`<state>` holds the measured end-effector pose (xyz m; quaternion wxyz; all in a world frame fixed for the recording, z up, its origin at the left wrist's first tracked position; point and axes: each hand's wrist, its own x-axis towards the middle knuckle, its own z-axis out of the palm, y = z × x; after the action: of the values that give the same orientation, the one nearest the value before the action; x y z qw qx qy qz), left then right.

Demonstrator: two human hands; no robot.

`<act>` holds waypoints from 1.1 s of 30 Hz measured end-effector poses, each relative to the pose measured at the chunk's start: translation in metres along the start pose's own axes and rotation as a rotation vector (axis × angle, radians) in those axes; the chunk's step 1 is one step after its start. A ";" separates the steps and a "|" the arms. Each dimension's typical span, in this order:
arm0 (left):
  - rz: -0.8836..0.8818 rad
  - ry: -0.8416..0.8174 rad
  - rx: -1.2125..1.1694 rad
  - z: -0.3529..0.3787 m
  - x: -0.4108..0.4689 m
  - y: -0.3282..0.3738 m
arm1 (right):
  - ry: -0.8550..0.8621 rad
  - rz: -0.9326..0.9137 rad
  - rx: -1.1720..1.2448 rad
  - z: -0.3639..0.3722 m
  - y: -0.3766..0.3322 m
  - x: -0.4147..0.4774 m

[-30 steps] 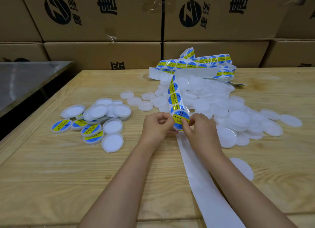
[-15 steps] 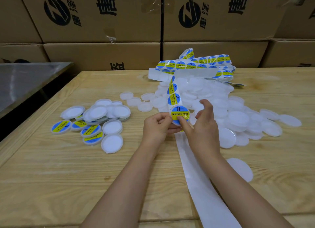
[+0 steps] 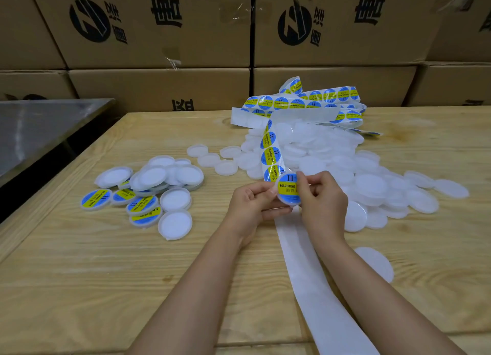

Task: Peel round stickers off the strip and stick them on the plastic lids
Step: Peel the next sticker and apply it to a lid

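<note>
Item 1, held lid (image 3: pixel 289 201): one translucent white plastic lid, round with a shallow rim, kept above the wooden table (image 3: pixel 79 275) between my two hands, face tilted toward me.

Item 2, round sticker (image 3: pixel 287 186): blue disc with a yellow band across the middle, "II" printed at the top and "SOLDERING" legible on the band. It lay on the face of the held lid and covered nearly all of it. Its right part was hidden behind my thumb.

Item 3, left hand (image 3: pixel 252 203): fingers curled, thumb and fingertips pinching the lid's left edge.

Item 4, right hand (image 3: pixel 322 198): thumb and forefinger curled onto the lid's right edge, over the sticker.

Item 5, sticker strip (image 3: pixel 271 155): a white backing carrying matching blue-and-yellow stickers in a row. It ran from just behind the held lid up to a loose tangle at the far side of the table.

Item 6, spent backing (image 3: pixel 313 275): a bare white length, trailing from beneath my hands toward the near table edge.

Item 7, unlabelled lids (image 3: pixel 345 174): a large heap of plain white lids, right of centre, partly under the strip.

Item 8, labelled lids (image 3: pixel 143 204): a smaller cluster to the left, some showing stickers and others turned white side up.

Item 9, cardboard boxes (image 3: pixel 159 22): stacked behind the table and printed in black.
</note>
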<state>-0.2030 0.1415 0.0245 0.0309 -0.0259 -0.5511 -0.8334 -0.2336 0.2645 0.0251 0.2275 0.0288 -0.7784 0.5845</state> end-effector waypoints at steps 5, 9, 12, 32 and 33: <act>0.009 0.029 0.014 0.002 0.000 -0.003 | -0.035 0.036 -0.047 0.002 -0.003 -0.002; 0.024 0.014 -0.063 0.004 0.000 -0.002 | -0.111 0.023 0.094 0.003 -0.009 -0.007; 0.005 0.035 -0.159 0.002 0.002 0.000 | -0.213 0.001 0.190 0.006 -0.013 -0.010; -0.032 0.008 -0.077 -0.002 0.002 0.002 | -0.061 -0.075 0.062 -0.001 -0.006 -0.004; -0.027 0.005 -0.062 -0.001 0.002 0.001 | -0.055 -0.057 0.055 -0.001 -0.005 -0.004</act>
<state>-0.2049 0.1399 0.0251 0.0202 -0.0175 -0.5253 -0.8505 -0.2282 0.2625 0.0282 0.2214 0.0734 -0.7668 0.5980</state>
